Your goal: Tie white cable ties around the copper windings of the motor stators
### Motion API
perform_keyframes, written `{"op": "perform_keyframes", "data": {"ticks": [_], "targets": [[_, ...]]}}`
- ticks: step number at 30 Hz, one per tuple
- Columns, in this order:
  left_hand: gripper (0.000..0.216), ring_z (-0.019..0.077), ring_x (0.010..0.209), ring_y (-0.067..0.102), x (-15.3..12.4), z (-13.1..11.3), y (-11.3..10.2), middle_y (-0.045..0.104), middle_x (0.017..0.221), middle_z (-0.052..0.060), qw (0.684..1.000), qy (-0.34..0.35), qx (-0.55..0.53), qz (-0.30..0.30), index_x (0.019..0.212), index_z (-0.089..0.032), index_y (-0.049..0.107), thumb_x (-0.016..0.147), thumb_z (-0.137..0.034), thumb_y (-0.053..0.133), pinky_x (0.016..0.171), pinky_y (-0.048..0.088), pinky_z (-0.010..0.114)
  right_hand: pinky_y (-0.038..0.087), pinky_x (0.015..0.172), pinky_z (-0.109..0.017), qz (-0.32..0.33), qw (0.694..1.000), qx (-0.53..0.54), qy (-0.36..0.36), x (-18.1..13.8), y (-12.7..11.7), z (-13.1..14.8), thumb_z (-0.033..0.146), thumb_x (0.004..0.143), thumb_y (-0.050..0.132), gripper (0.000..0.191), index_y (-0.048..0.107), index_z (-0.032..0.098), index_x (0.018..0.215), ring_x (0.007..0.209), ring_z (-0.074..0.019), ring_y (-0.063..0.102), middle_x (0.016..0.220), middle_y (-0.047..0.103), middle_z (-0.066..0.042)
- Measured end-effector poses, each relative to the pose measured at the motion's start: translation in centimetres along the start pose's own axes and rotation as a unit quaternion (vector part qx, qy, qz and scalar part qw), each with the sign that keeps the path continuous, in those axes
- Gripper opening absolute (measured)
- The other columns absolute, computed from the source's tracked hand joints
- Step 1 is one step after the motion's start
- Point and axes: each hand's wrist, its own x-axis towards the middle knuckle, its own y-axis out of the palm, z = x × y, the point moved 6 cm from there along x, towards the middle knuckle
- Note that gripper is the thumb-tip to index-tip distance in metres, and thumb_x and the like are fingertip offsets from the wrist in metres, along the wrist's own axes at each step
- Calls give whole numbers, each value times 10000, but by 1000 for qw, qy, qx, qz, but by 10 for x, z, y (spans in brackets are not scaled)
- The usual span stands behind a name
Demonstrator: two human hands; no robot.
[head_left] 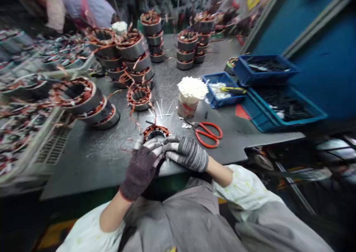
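A motor stator with copper windings lies at the table's near edge, its back rim showing above my fingers. My left hand, in a dark purple glove with pale fingertips, is closed on its left and near side. From the right, my right hand, in a grey striped glove, curls its fingers over the stator's near side. The fingertips of both hands meet there and hide that part of the windings. Thin white strips lie just behind the stator. Red-handled scissors rest to the right.
A tub of white sticks stands behind the scissors. Blue bins hold dark pieces at right. Stacks of stators rise at the back and left, beside a crate full of wound parts. Other people are across the table.
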Motion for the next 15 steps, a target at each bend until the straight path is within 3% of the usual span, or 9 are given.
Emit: {"op": "perform_keyframes", "data": {"ticks": [3,4,6,7,9,11,15], "targets": [[246,303,1263,654,9,10,6,735,1242,108,1000,9,9,-26,1229,-178,587,986,-139,572,1192,383,633,573,953,-346,-232,965,2,126,-15,-57,-31,441,978,598,278,767,220,996,1004,-192,715,1058,766,-67],[231,302,1248,662,12,12,8,741,1226,106,999,10,16,-35,1214,-179,590,986,-144,572,1187,390,631,583,903,-351,-306,938,1,163,-20,-77,-42,475,959,610,298,761,219,956,920,-192,712,979,766,-58],[189,292,1172,696,16,13,11,755,1164,102,998,7,38,-55,1175,-181,597,988,-164,571,1161,424,617,583,775,-355,-471,847,-2,245,-30,-116,-64,542,914,621,355,736,207,901,730,-176,655,816,731,-39],[172,286,1125,710,17,13,11,760,1128,102,997,3,50,-66,1157,-181,602,988,-174,575,1140,446,606,574,739,-352,-517,814,-5,266,-30,-131,-73,559,874,653,367,728,200,902,679,-165,620,784,714,-31],[163,281,1065,721,16,9,10,759,1082,108,995,-3,63,-81,1143,-175,609,981,-187,591,1111,475,593,563,723,-352,-551,787,-8,276,-19,-154,-88,552,770,743,390,722,191,917,663,-153,593,798,709,-25],[177,283,1069,717,12,3,7,755,1079,114,995,-5,56,-85,1151,-166,612,975,-179,602,1112,475,593,558,720,-342,-554,789,7,267,-6,-167,-99,501,702,792,373,714,184,882,685,-152,601,794,704,-18],[199,278,1144,700,3,-4,0,750,1136,120,997,-7,20,-77,1163,-157,609,965,-132,609,1159,438,586,508,566,-258,-572,785,90,222,-3,-171,-106,446,732,748,274,661,192,785,619,-122,589,668,637,21]]}}
